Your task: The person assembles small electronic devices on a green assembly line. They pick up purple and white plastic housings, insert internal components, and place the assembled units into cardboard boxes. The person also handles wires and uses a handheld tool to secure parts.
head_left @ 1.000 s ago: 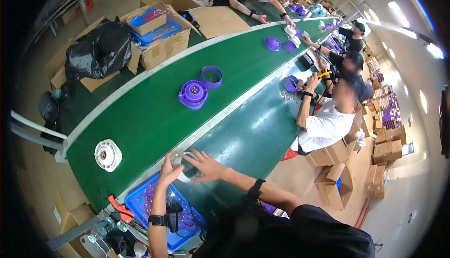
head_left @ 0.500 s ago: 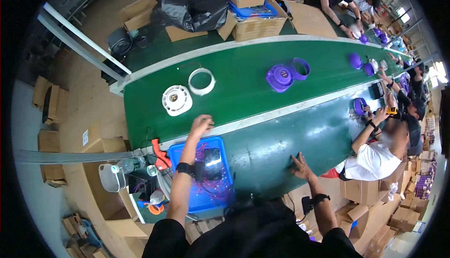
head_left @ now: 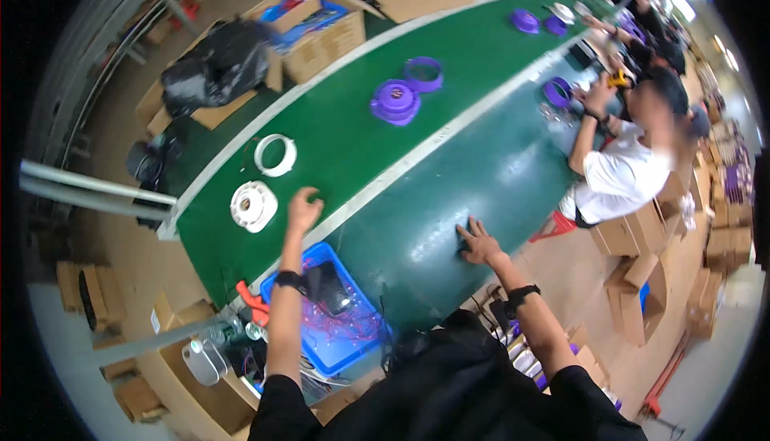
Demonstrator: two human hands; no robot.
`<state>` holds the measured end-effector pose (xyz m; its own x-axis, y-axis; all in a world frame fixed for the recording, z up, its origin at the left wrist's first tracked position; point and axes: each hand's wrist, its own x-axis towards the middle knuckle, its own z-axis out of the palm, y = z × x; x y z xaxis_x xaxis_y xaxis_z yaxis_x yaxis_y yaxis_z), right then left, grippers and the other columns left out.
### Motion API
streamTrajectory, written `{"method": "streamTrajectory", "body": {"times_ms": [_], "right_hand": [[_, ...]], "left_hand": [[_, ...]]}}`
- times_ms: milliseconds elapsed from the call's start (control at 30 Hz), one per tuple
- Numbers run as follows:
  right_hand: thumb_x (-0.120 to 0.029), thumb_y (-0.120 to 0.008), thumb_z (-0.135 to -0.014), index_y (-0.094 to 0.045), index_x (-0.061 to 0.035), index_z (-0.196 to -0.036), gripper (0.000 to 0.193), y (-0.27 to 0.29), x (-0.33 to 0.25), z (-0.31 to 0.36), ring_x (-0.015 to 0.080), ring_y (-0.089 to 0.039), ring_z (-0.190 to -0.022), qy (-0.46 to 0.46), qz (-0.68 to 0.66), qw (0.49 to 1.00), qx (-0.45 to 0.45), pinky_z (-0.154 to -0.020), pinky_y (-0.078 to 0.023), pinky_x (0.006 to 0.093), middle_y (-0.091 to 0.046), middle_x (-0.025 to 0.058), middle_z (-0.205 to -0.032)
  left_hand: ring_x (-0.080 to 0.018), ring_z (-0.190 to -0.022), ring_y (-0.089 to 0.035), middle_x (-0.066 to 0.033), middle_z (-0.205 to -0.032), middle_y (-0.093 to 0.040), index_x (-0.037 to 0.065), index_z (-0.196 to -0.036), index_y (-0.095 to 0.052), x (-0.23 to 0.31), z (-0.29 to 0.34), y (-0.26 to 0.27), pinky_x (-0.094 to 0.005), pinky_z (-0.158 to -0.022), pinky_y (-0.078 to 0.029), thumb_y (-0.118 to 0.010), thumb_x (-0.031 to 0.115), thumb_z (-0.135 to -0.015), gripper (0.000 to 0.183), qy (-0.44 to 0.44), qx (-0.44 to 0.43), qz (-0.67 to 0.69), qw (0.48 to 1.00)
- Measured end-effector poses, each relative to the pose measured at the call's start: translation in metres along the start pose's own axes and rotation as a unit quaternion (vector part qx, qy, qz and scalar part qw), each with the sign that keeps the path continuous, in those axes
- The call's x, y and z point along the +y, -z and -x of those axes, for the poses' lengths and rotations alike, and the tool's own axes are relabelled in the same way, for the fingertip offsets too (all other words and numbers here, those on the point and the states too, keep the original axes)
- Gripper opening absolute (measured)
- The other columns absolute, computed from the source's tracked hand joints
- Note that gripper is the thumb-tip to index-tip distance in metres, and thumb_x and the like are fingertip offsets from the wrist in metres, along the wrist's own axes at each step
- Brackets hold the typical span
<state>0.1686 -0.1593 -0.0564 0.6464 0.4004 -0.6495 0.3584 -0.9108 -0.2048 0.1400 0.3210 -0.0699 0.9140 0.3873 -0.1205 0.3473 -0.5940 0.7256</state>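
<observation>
My left hand (head_left: 305, 211) hovers over the near edge of the green belt, fingers loosely curved and apart, with nothing visible in it. Closest to it is a round white slotted housing (head_left: 253, 206) with a small metal centre. Beyond lies a white ring (head_left: 275, 155) with a thin wire beside it. My right hand (head_left: 480, 243) rests on the dark green worktable (head_left: 401, 252), its fingers spread and nothing under them that I can see. Farther along the belt, a purple housing (head_left: 395, 103) touches or nearly touches a purple ring (head_left: 423, 74).
Below my left forearm stands a blue tray (head_left: 350, 358) with red wires and a dark phone-like device (head_left: 327, 287). An orange-red handled tool (head_left: 253, 303) lies beside it. A co-worker in a white shirt (head_left: 626, 172) handles parts at right. An open carton (head_left: 325, 46) stands behind the belt.
The view has swung to the right, so the belt and its parts sit farther left and tilt more. Both hands keep nearly the same places over the belt edge and on the worktable.
</observation>
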Motion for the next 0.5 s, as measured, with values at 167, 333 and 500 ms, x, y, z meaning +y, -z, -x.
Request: {"method": "streamTrajectory", "body": {"times_ms": [167,333,500], "right_hand": [[-0.038,-0.071,-0.074,-0.012,-0.0308,-0.148,0.095,-0.001,-0.029,0.007,0.0361,-0.015,-0.141,-0.036,0.045,0.998,0.029,-0.098,-0.039,0.0563,-0.004,0.0159,-0.154],[-0.043,-0.071,-0.075,-0.01,-0.0314,-0.148,0.096,-0.005,-0.021,0.017,0.0341,-0.013,-0.141,-0.036,0.036,0.998,0.043,-0.095,-0.042,0.0535,-0.002,0.0126,-0.155],[-0.039,-0.074,-0.073,-0.009,-0.0319,-0.148,0.099,-0.003,-0.042,0.009,0.0324,-0.011,-0.142,-0.006,0.029,0.997,0.076,-0.095,-0.041,0.0548,0.0,0.0108,-0.156]], "left_hand": [[-0.0374,-0.12,-0.046,-0.0238,-0.129,-0.048,-0.002,-0.132,-0.039,-0.042,-0.099,0.052,-0.0413,-0.104,-0.036,-0.068,0.015,-0.071,0.069,0.011,0.146,-0.145,0.979],[-0.0368,-0.122,-0.045,-0.0225,-0.134,-0.044,0.005,-0.135,-0.037,-0.05,-0.111,0.04,-0.0411,-0.104,-0.036,-0.071,0.019,-0.072,0.073,0.035,0.007,-0.226,0.974],[-0.0386,-0.086,-0.06,-0.0222,-0.09,-0.064,0.001,-0.097,-0.065,-0.09,-0.086,0.074,-0.0459,-0.079,-0.047,-0.069,0.023,-0.076,0.031,-0.105,0.099,-0.276,0.95]]}}
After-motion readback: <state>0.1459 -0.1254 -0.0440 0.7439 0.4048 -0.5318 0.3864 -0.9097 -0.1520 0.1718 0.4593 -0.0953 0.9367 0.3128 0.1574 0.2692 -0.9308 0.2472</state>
